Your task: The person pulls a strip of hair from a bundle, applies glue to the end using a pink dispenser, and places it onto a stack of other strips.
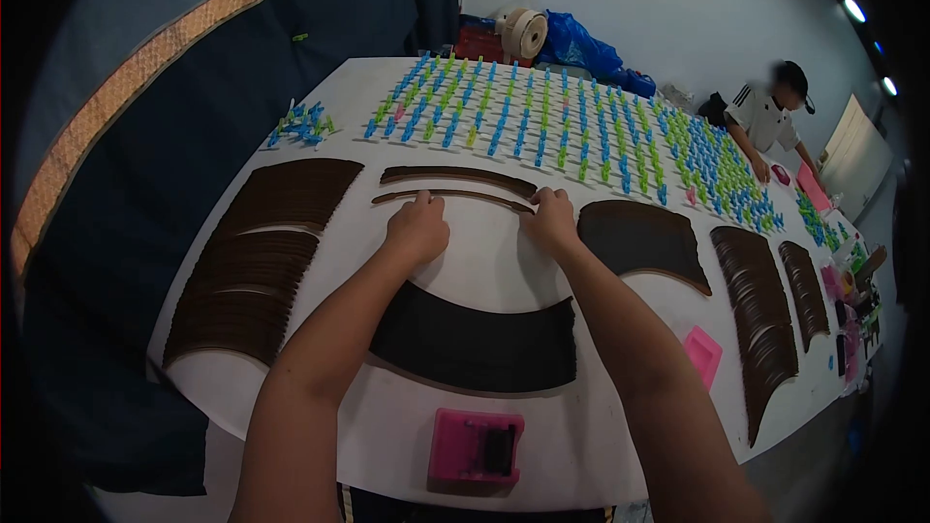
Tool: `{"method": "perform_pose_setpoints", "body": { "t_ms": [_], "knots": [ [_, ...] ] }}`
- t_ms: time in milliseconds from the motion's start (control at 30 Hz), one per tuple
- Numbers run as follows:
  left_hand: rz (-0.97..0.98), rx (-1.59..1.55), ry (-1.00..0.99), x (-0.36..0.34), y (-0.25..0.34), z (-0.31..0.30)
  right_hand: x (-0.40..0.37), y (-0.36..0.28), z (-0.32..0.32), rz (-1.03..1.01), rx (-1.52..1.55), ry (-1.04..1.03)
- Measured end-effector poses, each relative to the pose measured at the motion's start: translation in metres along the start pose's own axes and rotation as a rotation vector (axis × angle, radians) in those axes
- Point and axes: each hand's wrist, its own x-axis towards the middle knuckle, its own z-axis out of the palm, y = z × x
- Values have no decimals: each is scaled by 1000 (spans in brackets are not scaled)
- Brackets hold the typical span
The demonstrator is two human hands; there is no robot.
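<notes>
A thin curved brown strip (475,197) lies crosswise near the middle of the white table. My left hand (419,226) pinches it left of its middle, and my right hand (550,220) has closed fingers at its right end. Just beyond it is a thicker curved brown stack (455,174). Closer to me, between my forearms, lies a wide curved black stack (475,344). Another dark curved stack (641,240) rests to the right of my right hand.
Brown stacks (247,271) cover the table's left side, others (760,310) the right. Blue and green clips stand in rows (523,121) at the back. A pink holder (475,447) and a pink tray (701,356) lie nearer. A person (770,116) works at the far right.
</notes>
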Motion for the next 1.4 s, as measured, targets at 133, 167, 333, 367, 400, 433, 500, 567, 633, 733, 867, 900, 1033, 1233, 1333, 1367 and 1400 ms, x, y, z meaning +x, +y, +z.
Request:
{"method": "perform_pose_setpoints", "body": {
  "t_ms": [133, 167, 333, 367, 400, 433, 500, 567, 633, 733, 867, 900, 1033, 1233, 1333, 1367, 1400],
  "knots": [
    [16, 30, 4, 3, -3, 6, -28, -13, -8, -90, 4, 151],
    [25, 34, 28, 3, -4, 8, -34, -15, -10, -165, 0, 84],
    [66, 51, 75, 11, -9, 15, -49, -25, -8, -178, -188, -49],
    [71, 54, 92, 12, -10, 17, -49, -27, -9, -153, -209, -81],
    [75, 58, 109, 14, -11, 18, -48, -28, -10, -128, -229, -114],
    [82, 60, 107, 17, -12, 19, -47, -28, -10, -122, -229, -110],
    [90, 61, 133, 21, -13, 21, -43, -30, -9, -90, -243, -120],
    [93, 71, 131, 25, -13, 21, -38, -31, -9, -68, -251, -139],
    [96, 79, 129, 30, -13, 21, -34, -33, -11, -46, -260, -160],
    [99, 78, 144, 32, -13, 23, -31, -34, -12, -7, -255, -200],
    [85, 89, 106, 32, -12, 18, -30, -36, -14, 14, -263, -210],
    [81, 92, 95, 32, -11, 17, -30, -36, -14, 19, -262, -212],
    [80, 84, 92, 33, -12, 16, -29, -38, -15, 28, -270, -212],
    [80, 84, 89, 32, -11, 15, -27, -43, -21, 66, -270, -254],
    [85, 77, 97, 32, -12, 16, -25, -44, -23, 82, -266, -278],
    [84, 82, 101, 31, -12, 17, -25, -45, -24, 93, -257, -285],
    [81, 87, 106, 31, -13, 18, -24, -44, -24, 103, -249, -293]
  ]
}}
